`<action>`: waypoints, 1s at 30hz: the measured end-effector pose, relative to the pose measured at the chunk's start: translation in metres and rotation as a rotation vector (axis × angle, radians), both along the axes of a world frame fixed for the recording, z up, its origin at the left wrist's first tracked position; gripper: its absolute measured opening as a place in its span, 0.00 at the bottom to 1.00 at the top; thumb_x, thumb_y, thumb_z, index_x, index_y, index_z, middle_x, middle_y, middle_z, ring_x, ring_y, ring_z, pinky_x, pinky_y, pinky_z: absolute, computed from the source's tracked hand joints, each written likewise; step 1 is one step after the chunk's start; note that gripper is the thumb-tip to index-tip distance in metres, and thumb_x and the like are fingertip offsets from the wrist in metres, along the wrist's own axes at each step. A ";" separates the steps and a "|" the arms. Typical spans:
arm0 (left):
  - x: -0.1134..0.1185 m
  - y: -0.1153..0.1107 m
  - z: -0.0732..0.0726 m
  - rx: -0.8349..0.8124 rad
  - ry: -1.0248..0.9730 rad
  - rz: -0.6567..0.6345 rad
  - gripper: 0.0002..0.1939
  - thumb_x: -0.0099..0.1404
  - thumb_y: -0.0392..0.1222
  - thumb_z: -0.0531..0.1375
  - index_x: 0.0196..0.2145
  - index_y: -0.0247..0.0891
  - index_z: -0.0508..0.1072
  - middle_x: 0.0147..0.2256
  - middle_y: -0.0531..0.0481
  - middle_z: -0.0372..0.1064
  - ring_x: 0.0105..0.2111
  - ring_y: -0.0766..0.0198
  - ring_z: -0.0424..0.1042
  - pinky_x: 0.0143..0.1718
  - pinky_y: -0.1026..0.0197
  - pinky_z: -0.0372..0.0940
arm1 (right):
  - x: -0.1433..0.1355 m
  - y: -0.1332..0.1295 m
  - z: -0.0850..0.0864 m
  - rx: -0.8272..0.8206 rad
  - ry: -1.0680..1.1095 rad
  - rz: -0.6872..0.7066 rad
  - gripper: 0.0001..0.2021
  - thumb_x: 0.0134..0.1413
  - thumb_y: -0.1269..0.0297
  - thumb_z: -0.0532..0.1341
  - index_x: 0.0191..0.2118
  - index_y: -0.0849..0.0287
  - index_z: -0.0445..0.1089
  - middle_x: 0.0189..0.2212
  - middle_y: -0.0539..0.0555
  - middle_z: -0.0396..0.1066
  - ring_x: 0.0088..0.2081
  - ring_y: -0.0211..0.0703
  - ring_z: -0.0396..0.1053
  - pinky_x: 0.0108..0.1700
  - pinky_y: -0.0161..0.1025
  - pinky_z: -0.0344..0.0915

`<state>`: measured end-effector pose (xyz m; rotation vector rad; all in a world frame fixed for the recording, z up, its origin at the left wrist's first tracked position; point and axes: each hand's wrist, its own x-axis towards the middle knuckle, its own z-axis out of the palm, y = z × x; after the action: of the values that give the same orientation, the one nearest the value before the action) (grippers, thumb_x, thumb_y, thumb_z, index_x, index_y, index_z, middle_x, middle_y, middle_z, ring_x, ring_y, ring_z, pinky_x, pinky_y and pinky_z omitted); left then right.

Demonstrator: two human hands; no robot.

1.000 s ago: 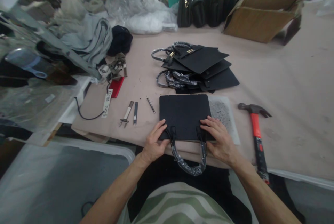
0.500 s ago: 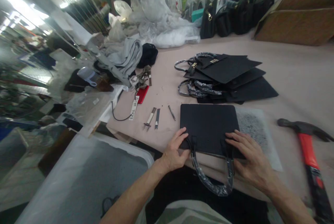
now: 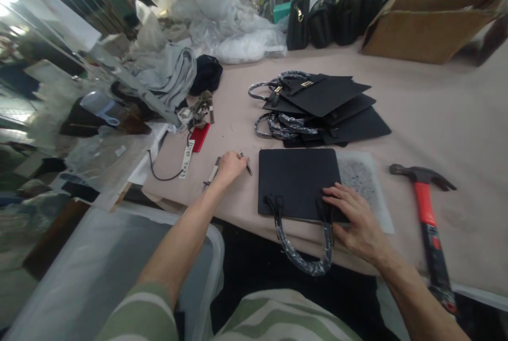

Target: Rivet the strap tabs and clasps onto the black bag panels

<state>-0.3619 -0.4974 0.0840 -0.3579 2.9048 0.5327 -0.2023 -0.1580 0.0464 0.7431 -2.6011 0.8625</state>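
Note:
A flat black handbag panel (image 3: 299, 177) lies at the table's front edge. Its plastic-wrapped handle (image 3: 304, 264) hangs over the edge toward me. My right hand (image 3: 355, 219) rests on the panel's lower right corner, fingers stretched out over it and the thumb by its edge. To the left of the panel, my left hand (image 3: 232, 167) has its fingers curled at a thin metal rod (image 3: 249, 169), with the fingertips closed on its upper part. Under that hand, a small metal tool (image 3: 206, 185) is partly covered. A speckled pale sheet (image 3: 359, 177) sticks out from beneath the panel's right side.
Several black bag pieces (image 3: 337, 102) with wrapped handles are stacked behind the panel. A claw hammer (image 3: 426, 208) lies at the right. Farther back are plastic bags (image 3: 250, 44), finished black bags (image 3: 321, 26) and a cardboard box (image 3: 413, 36). A grey bin (image 3: 159, 245) stands below left.
My left hand has let go of the panel's left edge and moved left and away from me to the metal rod. My right hand stays on the panel. The view has shifted right.

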 end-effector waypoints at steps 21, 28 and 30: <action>0.017 -0.044 0.014 -0.312 -0.248 -0.139 0.13 0.57 0.44 0.63 0.35 0.31 0.80 0.38 0.28 0.78 0.45 0.38 0.78 0.41 0.52 0.70 | -0.001 -0.003 -0.003 -0.021 -0.015 -0.008 0.25 0.48 0.69 0.57 0.54 0.57 0.66 0.57 0.61 0.69 0.63 0.63 0.61 0.62 0.66 0.60; 0.020 -0.052 0.008 0.031 -0.297 -0.041 0.07 0.57 0.42 0.62 0.25 0.36 0.71 0.21 0.42 0.73 0.27 0.51 0.78 0.28 0.59 0.69 | 0.003 -0.004 0.003 -0.024 -0.076 -0.046 0.27 0.42 0.71 0.57 0.54 0.56 0.66 0.58 0.59 0.69 0.65 0.61 0.59 0.64 0.64 0.57; 0.029 -0.053 0.009 0.328 -0.232 0.057 0.09 0.58 0.44 0.62 0.28 0.36 0.70 0.22 0.46 0.74 0.25 0.57 0.77 0.26 0.63 0.69 | 0.004 -0.004 0.003 -0.032 -0.079 -0.047 0.28 0.42 0.71 0.57 0.53 0.55 0.66 0.58 0.58 0.69 0.65 0.61 0.59 0.65 0.64 0.56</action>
<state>-0.3330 -0.5502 0.0930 -0.4226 2.5353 0.8957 -0.1984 -0.1623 0.0498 0.6489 -2.6557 0.9347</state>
